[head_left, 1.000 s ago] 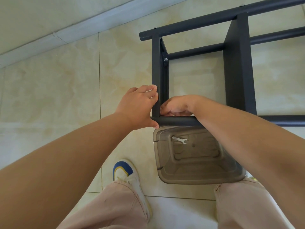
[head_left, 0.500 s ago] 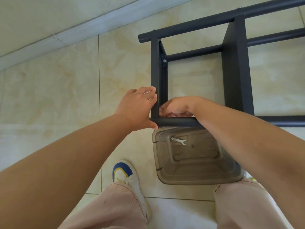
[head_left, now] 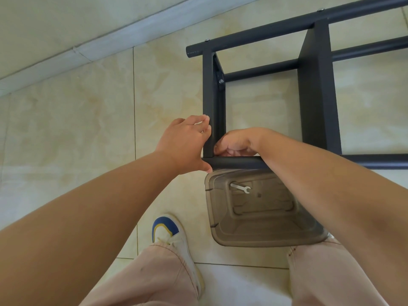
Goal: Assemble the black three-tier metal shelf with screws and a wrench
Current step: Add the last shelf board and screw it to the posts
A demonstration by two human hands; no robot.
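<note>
The black metal shelf frame [head_left: 315, 89] lies on its side on the tile floor. My left hand [head_left: 185, 144] grips its near left corner, fingers against the end panel and thumb under the near tube [head_left: 234, 162]. My right hand [head_left: 236, 143] is curled inside that corner, its fingertips pinching at the joint; the fingers hide what they pinch. A fitted screw [head_left: 220, 81] shows at the far corner bracket. A small silver wrench [head_left: 240, 187] lies in the smoky plastic bin [head_left: 220, 228] just under the near tube.
My left shoe [head_left: 167, 230] and both trouser legs stand close to the bin. A wall baseboard [head_left: 88, 49] runs across the upper left, with bare tile floor between it and the frame.
Both hands stay at the same corner. The view has drifted slightly, and the right hand's fingers have shifted a little at the joint.
</note>
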